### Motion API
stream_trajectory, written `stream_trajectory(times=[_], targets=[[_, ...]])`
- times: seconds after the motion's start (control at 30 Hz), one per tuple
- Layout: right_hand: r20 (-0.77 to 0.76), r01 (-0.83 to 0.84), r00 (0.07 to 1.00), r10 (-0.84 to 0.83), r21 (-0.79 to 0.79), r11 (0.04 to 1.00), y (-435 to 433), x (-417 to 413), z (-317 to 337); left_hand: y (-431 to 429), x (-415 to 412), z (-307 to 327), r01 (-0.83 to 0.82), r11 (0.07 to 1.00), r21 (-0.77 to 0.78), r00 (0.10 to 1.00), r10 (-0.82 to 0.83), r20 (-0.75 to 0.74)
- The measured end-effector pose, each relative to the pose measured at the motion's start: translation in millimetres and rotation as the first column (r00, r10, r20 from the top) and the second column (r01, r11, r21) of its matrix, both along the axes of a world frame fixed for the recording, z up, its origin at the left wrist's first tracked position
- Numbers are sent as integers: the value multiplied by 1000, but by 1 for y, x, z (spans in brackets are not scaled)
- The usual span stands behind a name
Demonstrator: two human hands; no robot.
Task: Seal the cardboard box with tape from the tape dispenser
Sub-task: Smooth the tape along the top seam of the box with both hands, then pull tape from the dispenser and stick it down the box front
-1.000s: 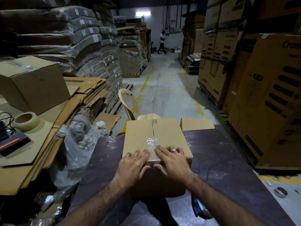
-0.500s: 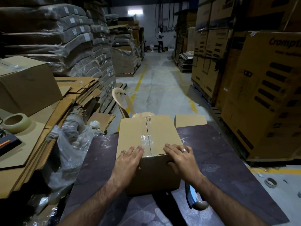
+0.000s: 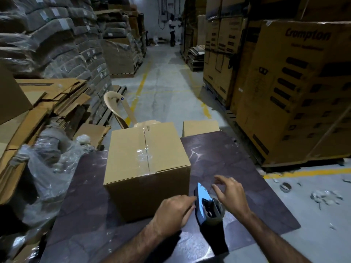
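**Position of work items**

The brown rectangular cardboard box (image 3: 147, 179) stands upright on the dark purple-brown flat table (image 3: 228, 164), left of centre. Its top flaps are closed. A strip of clear tape (image 3: 142, 157) runs along the centre seam, with a crumpled patch at mid-length.

The hand-held tape dispenser (image 3: 206, 205), with its shiny blue-silver metal plate, grey roll and dark handle, sits just beside the box's near right corner. Its plate points away from the person and its handle points toward them.

**Left hand**

The left hand (image 3: 173, 210) reaches in from below, palm down, in front of the box's near face. The fingers are curled inward, with the fingertips against the left edge of the dispenser. Whether they actually grip it cannot be determined.

**Right hand**

The right hand (image 3: 230, 196) is positioned over the right side of the dispenser, with the wrist angled inward. The fingers are spread and lightly bent, and they enclose nothing. The heel of the hand lies close to the roll; contact cannot be confirmed.
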State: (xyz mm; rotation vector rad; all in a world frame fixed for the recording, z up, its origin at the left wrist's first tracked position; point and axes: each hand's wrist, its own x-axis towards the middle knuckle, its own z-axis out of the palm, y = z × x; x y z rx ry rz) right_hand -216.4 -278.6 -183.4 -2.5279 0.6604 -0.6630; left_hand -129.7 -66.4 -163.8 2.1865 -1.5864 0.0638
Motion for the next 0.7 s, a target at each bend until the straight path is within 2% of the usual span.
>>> stream_trajectory(times=[0.07, 0.13, 0.2, 0.27, 0.37, 0.53, 0.7], targets=[[-73, 49, 996, -42, 96, 994, -5, -8, -14, -17, -5, -9, -80, 990, 114, 989, 93, -116], [-166, 116, 983, -78, 232, 966, -9, -14, -30, -34, -7, -21, -178, 959, 222, 937, 234, -259], [-277, 181, 957, -81, 357, 917, -10, -17, -44, -50, -5, -37, -272, 911, 310, 819, 389, -423], [-340, 226, 937, -83, 406, 885, -9, -16, -54, -63, -3, -52, -322, 865, 385, 690, 493, -529], [-383, 288, 915, -128, 397, 872, -7, -8, -63, -77, -2, -66, -319, 832, 454, 565, 551, -614], [-530, 370, 843, -95, 443, 816, -8, -3, -70, -89, -3, -83, -325, 812, 485, 456, 584, -672], [-561, 372, 825, -68, 448, 813, -7, -3, -78, -93, -1, -83, -326, 790, 519, 354, 611, -708]])
